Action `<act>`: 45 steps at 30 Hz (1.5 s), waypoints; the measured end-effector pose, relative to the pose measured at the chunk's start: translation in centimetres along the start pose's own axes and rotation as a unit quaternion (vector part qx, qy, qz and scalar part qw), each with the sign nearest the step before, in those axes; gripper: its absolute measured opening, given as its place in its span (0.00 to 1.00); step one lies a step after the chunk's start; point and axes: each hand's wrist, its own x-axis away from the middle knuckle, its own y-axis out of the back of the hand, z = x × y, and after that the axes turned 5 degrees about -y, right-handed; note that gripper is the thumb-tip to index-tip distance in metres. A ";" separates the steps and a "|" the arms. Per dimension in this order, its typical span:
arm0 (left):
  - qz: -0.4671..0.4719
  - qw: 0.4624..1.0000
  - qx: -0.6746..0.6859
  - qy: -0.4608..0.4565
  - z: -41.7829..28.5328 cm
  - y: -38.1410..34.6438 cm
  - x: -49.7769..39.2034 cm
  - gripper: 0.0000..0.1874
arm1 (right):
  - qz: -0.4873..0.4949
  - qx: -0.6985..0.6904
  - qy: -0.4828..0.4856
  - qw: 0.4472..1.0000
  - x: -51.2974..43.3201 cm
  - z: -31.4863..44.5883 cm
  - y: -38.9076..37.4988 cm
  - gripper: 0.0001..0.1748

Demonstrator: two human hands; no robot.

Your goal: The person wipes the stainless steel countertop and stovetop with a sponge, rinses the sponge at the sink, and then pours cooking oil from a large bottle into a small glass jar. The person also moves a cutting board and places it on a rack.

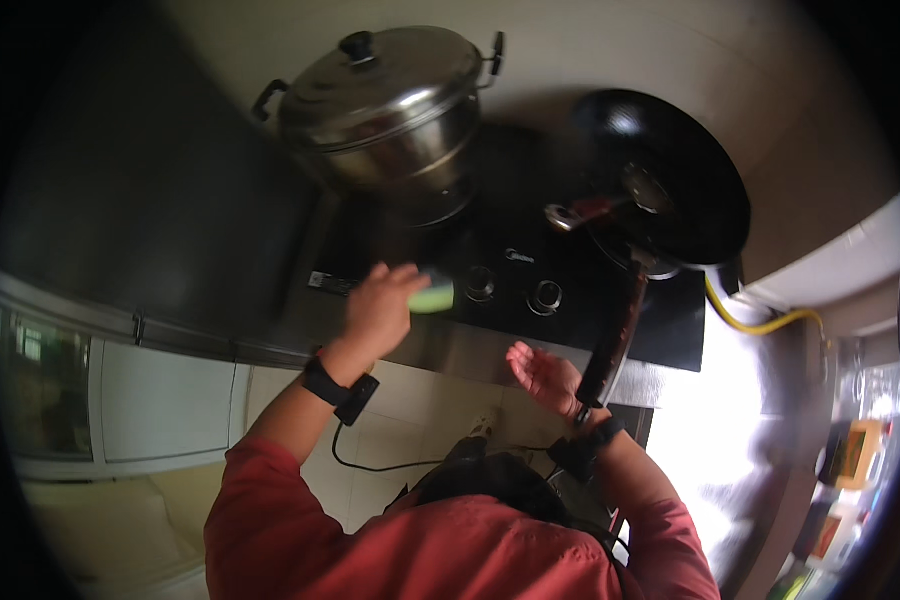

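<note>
My left hand (381, 311) grips a yellow-green sponge (432, 298) over the front left of a black Midea gas hob (506, 281). To the right of the sponge are two round control knobs, the nearer knob (481, 285) and a second knob (545, 298). My right hand (546, 377) is held palm up with its fingers spread a little, in front of the hob's edge and holding nothing. The long handle (615, 341) of a black wok (690, 187) reaches down over my right wrist; whether they touch I cannot tell.
A lidded steel stockpot (397, 112) stands on the left burner. A red-handled utensil (589, 210) lies by the wok. The yellow gas hose (765, 326) runs off to the right. Bottles (855, 454) line the far right, and a cable (379, 469) hangs between my wrists.
</note>
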 end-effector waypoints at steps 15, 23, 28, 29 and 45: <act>0.228 0.941 0.238 -0.078 -14.7 -12.5 -17.1 0.14 | -0.025 -0.081 0.139 0.987 10.2 6.6 2.9 0.22; 0.290 0.905 0.187 -0.249 -25.1 -10.4 -9.1 0.21 | -0.025 -0.081 0.183 0.980 13.0 8.5 4.9 0.17; -0.027 0.953 0.244 -0.175 -26.0 -12.8 -13.7 0.23 | 0.011 -0.087 0.161 0.983 14.8 9.7 5.6 0.19; -0.044 0.966 0.204 -0.150 -26.5 -13.7 -14.5 0.23 | -0.018 -0.099 0.179 0.979 15.1 10.1 5.9 0.19; -0.056 0.962 0.182 -0.195 -33.4 -20.6 -19.6 0.18 | 0.028 -0.144 0.216 0.965 19.4 13.4 9.0 0.18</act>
